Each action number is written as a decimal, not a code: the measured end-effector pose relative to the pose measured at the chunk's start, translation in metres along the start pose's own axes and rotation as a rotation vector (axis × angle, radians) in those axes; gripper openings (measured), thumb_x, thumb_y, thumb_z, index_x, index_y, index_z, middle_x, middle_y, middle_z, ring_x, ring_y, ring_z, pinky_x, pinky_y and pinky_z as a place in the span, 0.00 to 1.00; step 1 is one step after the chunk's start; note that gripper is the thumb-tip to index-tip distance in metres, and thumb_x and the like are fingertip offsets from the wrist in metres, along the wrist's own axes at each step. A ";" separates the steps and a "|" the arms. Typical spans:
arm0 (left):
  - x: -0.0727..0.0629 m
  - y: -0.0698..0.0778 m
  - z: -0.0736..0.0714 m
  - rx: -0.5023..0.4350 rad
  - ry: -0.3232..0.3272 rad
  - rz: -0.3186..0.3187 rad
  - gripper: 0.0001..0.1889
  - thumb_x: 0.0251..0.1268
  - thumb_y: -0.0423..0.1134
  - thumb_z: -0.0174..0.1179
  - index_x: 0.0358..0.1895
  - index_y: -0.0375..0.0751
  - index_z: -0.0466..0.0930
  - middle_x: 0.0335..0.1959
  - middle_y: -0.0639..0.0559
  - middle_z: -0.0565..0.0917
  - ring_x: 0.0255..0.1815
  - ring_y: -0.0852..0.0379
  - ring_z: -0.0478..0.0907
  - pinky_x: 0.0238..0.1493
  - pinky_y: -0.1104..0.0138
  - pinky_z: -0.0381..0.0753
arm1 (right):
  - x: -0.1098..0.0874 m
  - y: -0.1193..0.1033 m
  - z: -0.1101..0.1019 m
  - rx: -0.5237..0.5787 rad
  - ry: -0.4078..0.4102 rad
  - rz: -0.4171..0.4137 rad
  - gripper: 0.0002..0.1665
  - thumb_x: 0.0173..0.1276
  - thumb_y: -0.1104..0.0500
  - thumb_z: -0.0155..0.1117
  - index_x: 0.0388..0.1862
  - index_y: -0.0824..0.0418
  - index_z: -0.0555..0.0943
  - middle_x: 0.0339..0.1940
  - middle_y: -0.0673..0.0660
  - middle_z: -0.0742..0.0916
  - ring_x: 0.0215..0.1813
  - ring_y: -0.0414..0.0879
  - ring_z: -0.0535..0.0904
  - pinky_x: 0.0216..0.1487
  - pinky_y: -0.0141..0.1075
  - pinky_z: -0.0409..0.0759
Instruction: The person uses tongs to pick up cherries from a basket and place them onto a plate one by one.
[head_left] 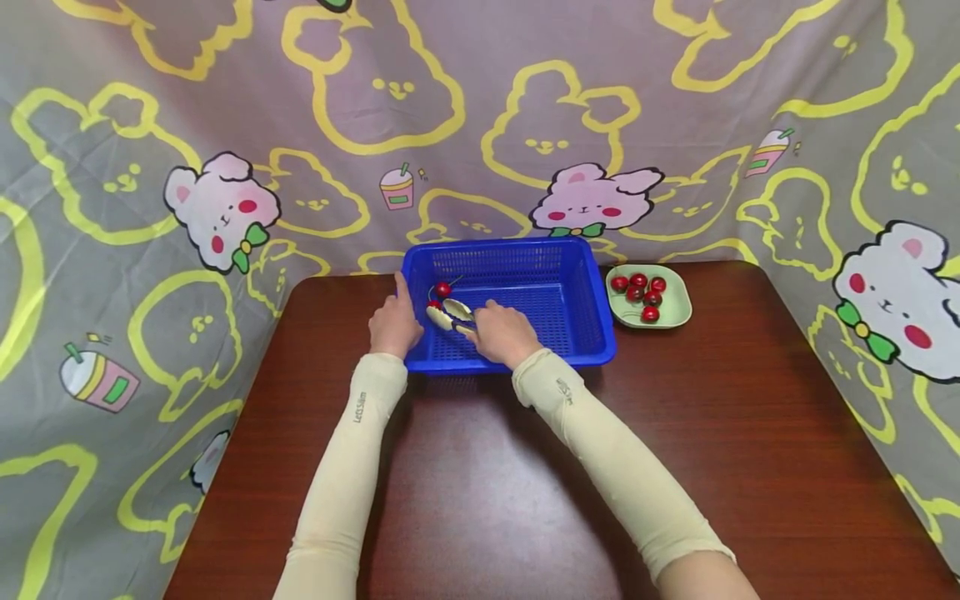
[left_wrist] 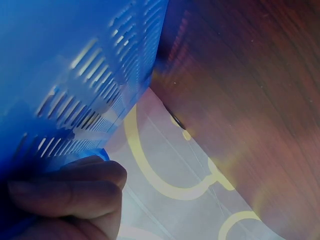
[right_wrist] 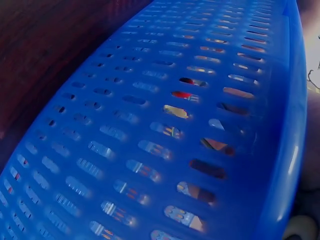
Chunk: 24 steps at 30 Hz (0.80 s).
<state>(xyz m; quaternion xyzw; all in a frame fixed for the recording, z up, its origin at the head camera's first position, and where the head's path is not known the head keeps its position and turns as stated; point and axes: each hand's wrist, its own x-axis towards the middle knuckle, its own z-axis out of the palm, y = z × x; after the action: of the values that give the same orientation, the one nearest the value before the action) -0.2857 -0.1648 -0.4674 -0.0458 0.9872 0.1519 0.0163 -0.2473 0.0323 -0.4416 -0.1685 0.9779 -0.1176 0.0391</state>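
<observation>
A blue plastic basket [head_left: 607, 329] with slotted walls stands at the back of the table. My left hand [head_left: 394, 323] grips its left rim; in the left wrist view the curled fingers [left_wrist: 95, 197] show against the wall. Inside the basket my right hand [head_left: 506, 335] holds tongs [head_left: 440, 318] with pale, scoop-like tips spread apart. Near those tips, at the left side, lie a red cherry [head_left: 443, 289] with a stem and a second cherry [head_left: 432, 306], partly covered by the tongs. The basket's wall [right_wrist: 135, 100] hides most of the right hand in the right wrist view.
Right of the basket, close to it, sits a pale green dish [head_left: 680, 310] with several cherries [head_left: 635, 293]. The dark brown wooden table [head_left: 480, 475] is bordered by a cartoon-patterned cloth [head_left: 480, 108] at the back and both sides.
</observation>
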 end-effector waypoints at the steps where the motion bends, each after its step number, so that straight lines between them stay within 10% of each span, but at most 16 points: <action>1: 0.000 0.000 0.000 -0.001 0.000 0.000 0.54 0.64 0.37 0.68 0.85 0.39 0.38 0.64 0.29 0.78 0.49 0.29 0.83 0.55 0.40 0.81 | 0.000 0.000 0.000 -0.002 -0.003 0.000 0.18 0.75 0.47 0.66 0.44 0.62 0.85 0.43 0.60 0.84 0.44 0.60 0.85 0.49 0.54 0.84; 24: -0.001 0.000 -0.002 -0.004 -0.010 0.000 0.54 0.64 0.36 0.66 0.85 0.38 0.37 0.64 0.29 0.78 0.49 0.28 0.83 0.54 0.39 0.81 | -0.005 0.012 0.000 0.005 0.046 -0.034 0.17 0.75 0.47 0.65 0.45 0.61 0.85 0.40 0.59 0.83 0.41 0.61 0.85 0.45 0.54 0.84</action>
<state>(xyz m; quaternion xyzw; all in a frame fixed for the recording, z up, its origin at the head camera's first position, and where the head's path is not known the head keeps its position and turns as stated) -0.2852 -0.1648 -0.4657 -0.0453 0.9868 0.1542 0.0210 -0.2467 0.0444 -0.4441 -0.1821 0.9753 -0.1245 0.0148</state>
